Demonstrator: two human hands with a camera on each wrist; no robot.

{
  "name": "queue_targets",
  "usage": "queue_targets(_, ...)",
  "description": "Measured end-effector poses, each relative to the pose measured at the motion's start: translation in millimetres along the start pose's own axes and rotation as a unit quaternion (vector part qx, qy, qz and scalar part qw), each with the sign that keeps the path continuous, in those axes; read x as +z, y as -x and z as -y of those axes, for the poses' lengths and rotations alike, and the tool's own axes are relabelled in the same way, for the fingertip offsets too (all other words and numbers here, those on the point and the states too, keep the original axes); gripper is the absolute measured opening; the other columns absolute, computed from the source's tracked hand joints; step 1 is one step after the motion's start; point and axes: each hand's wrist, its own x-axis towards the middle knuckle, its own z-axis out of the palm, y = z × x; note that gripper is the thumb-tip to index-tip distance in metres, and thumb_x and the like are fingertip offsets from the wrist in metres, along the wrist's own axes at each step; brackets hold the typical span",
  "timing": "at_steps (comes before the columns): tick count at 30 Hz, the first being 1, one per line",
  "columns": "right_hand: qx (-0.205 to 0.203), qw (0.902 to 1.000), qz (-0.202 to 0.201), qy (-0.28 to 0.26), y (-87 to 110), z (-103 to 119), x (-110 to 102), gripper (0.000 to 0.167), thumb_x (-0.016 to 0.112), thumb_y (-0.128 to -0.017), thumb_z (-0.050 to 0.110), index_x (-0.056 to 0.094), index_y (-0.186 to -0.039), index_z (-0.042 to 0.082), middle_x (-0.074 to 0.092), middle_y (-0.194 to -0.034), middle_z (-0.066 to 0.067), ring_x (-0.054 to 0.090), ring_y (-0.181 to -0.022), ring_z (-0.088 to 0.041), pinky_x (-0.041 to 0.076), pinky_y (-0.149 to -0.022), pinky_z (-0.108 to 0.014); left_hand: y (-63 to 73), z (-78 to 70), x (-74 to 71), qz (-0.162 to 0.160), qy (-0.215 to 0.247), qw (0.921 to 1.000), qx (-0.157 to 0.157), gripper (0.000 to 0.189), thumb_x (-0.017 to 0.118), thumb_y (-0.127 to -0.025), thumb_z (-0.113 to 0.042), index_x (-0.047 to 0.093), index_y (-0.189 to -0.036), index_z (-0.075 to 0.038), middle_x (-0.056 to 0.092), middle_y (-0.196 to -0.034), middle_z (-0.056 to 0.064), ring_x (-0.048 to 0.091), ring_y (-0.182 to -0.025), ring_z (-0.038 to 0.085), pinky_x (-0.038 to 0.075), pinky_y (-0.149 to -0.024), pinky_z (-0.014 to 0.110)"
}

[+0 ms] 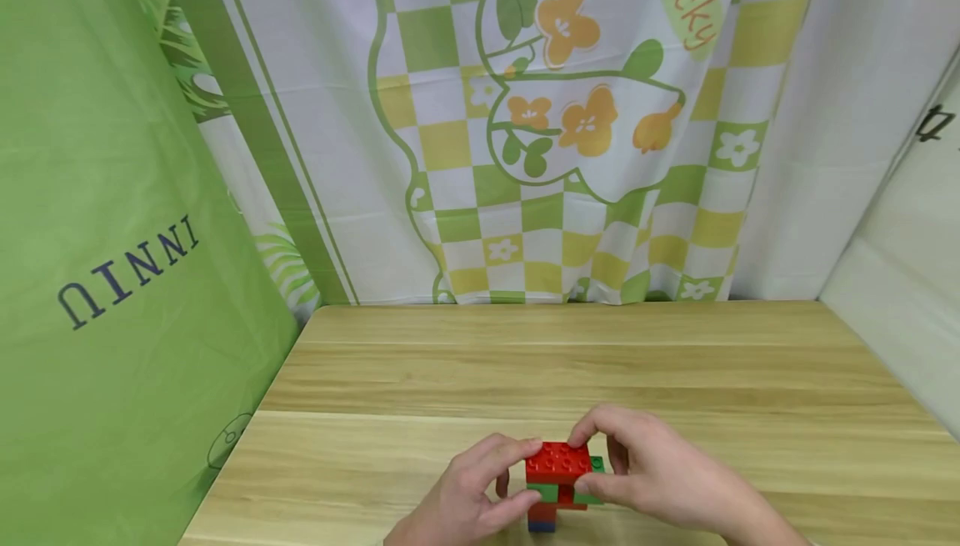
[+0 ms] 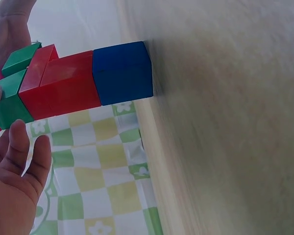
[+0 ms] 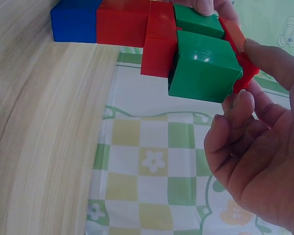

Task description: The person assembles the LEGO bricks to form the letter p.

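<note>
A stack of toy building bricks stands upright on the table, with a blue brick at the bottom. Above it come a red brick and a wider red one, then two green bricks side by side. A studded red brick lies across the greens. My left hand pinches the stack's left side, fingertip at the top brick's far corner and thumb by the left green brick. From the right, my right hand pinches the top red brick between thumb and forefinger. The right green brick juts out past it.
The wooden table reaches back to a patterned curtain. A green cloth hangs along the left edge, and a pale panel borders the right side.
</note>
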Motion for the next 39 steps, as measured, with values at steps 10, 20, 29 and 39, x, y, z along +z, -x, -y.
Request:
queue_targets(10,-0.046,0.9984,-0.018,0.029,0.8,-2.9,2.7,0.026,0.077,-0.092,0.043,0.061,-0.109,0.032,0.055,-0.081,0.015,0.048,-0.064,-0.002,0.044,-0.052,-0.022,-1.5,0.5,-0.4,0.006,0.014,0.9999,-0.006,0.056,0.082,-0.089,-0.006,0.053,-0.137,-0.003,0.066,-0.106,0.01,0.055,-0.067,0.009,0.046,-0.063,0.006)
queue_targets(20,-0.122,0.9889,-0.049,0.068,-1.4,-6.7,8.7,0.025,0.08,-0.091,0.034,0.059,-0.105,0.032,0.057,-0.095,0.019,0.045,-0.066,0.004,0.043,-0.053,-0.017,-1.2,0.1,-0.7,0.007,0.023,0.9996,-0.014,0.056,0.081,-0.088,-0.004,0.053,-0.136,-0.004,0.067,-0.109,0.011,0.055,-0.069,0.009,0.045,-0.063,0.006)
queue_targets(29,-0.178,0.9731,-0.084,0.121,2.1,-4.2,11.3,0.025,0.084,-0.088,0.028,0.063,-0.098,0.035,0.052,-0.091,0.02,0.042,-0.067,0.006,0.04,-0.056,-0.01,-4.7,0.3,1.1,0.01,0.03,0.9995,-0.003,0.053,0.08,-0.09,-0.004,0.055,-0.136,-0.004,0.065,-0.112,0.009,0.053,-0.071,0.007,0.045,-0.063,0.006)
queue_targets(39,-0.214,0.9604,-0.107,0.143,3.0,-8.5,16.7,0.024,0.084,-0.088,0.026,0.062,-0.094,0.033,0.052,-0.094,0.02,0.047,-0.07,0.007,0.038,-0.06,-0.004,-5.1,1.5,1.6,0.006,0.037,0.9993,0.005,0.046,0.079,-0.09,-0.002,0.056,-0.131,-0.001,0.064,-0.112,0.012,0.053,-0.069,0.007,0.045,-0.06,0.006)
